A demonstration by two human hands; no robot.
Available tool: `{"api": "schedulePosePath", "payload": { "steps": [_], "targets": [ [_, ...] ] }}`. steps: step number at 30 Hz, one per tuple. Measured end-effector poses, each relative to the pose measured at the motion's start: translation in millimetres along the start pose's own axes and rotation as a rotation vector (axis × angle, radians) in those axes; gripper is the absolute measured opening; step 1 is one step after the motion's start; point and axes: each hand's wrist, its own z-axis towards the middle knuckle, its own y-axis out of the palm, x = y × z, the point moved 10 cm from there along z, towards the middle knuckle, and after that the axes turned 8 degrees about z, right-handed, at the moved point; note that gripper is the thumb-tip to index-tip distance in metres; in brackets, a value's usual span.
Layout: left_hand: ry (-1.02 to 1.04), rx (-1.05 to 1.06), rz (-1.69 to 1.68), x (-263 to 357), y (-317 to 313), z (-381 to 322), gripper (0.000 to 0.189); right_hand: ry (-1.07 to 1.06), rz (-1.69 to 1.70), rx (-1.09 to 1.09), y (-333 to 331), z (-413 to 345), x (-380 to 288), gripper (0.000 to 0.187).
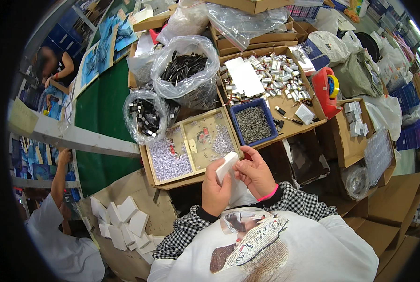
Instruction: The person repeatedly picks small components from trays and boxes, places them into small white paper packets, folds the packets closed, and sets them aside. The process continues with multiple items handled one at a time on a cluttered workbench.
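A small white box (226, 167) is held upright in front of my chest. Around its left side closes my left hand (215, 187), thumb on the near face. My right hand (255, 173) is at the box's right edge, its thumb and fingertips pinched together by it; whether they grip the box or something small cannot be told. Just beyond the hands lie a divided wooden tray (192, 149) of small white-violet pieces and a blue plastic bin (274, 135) full of small screws. Several similar white boxes (127, 209) lie piled on cardboard at the lower left.
Behind the bin, a cardboard tray (315, 105) holds small silver battery packs with wires. Plastic bags of black parts (185, 67) stand behind the wooden tray. A red tape dispenser (323, 92) is at the right. A metal beam (90, 135) crosses the left; two co-workers are beyond it.
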Motion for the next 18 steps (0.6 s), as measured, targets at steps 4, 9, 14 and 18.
{"api": "schedulePosePath", "payload": {
  "steps": [4, 9, 14, 18],
  "targets": [
    [-0.002, 0.013, 0.018, 1.5, -7.2, -3.4, 0.037, -0.002, -0.061, 0.005, 4.8, 0.8, 4.8, 0.045],
    [-0.031, 0.036, 0.041, 8.1, -14.5, -7.6, 0.040, -0.019, -0.107, -0.004, 9.9, -0.7, 6.6, 0.046],
    [0.092, 0.034, 0.060, 22.3, -13.2, -2.2, 0.039, -0.036, -0.181, -0.001, 6.9, -1.5, 4.4, 0.047],
    [0.167, -0.018, 0.113, 30.0, -7.3, 0.3, 0.041, -0.027, -0.193, -0.005, 3.6, -2.5, 3.6, 0.047]
  ]
}}
